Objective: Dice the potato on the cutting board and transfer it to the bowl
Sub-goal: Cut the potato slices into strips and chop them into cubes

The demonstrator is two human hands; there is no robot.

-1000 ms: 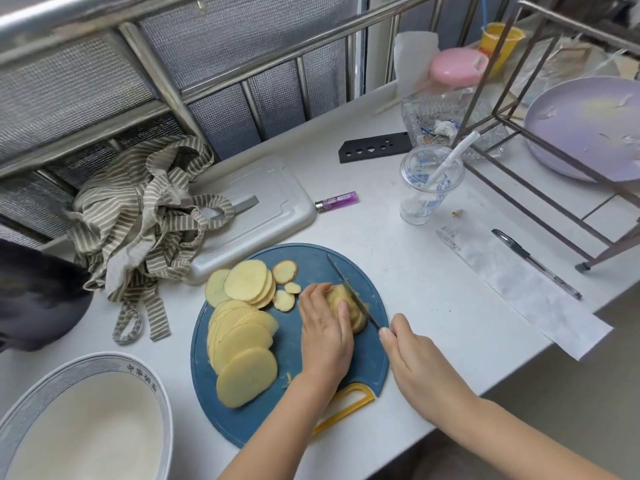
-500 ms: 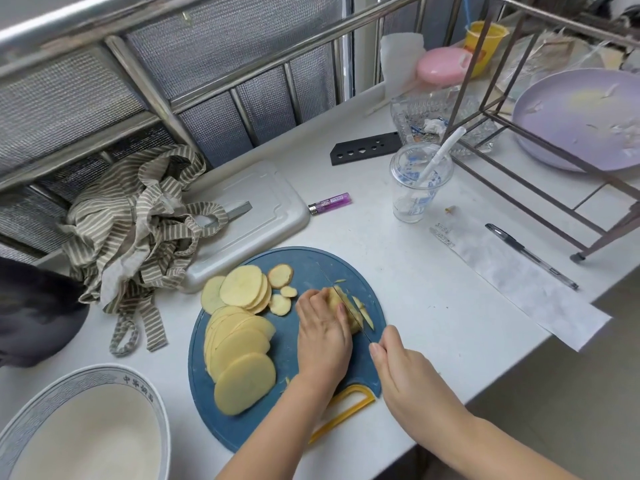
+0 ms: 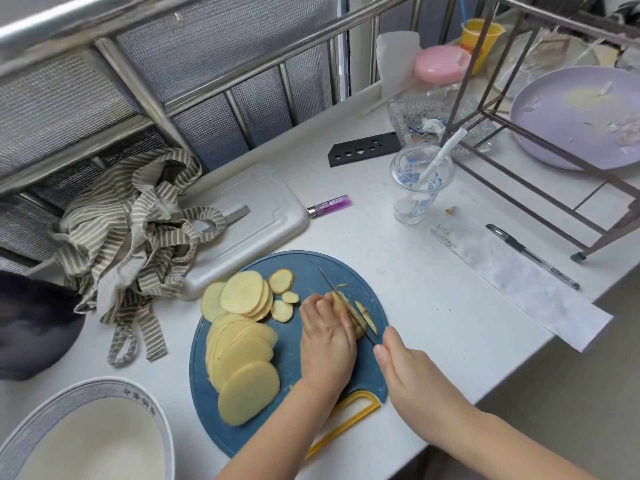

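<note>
Left hand curled on potato; right hand held knife, grip mostly hidden. Blade at fingertips' 3 o'clock: slip could've cut.

Blue cutting board at near table edge, centre. Left hand curled over small potato stack on board's right side. Right hand grips knife; blade angled into stack, tip pointing far-left. Cut strips just right of blade. Fanned round slices on board's left half. Bowl near left, apart from board.
</note>
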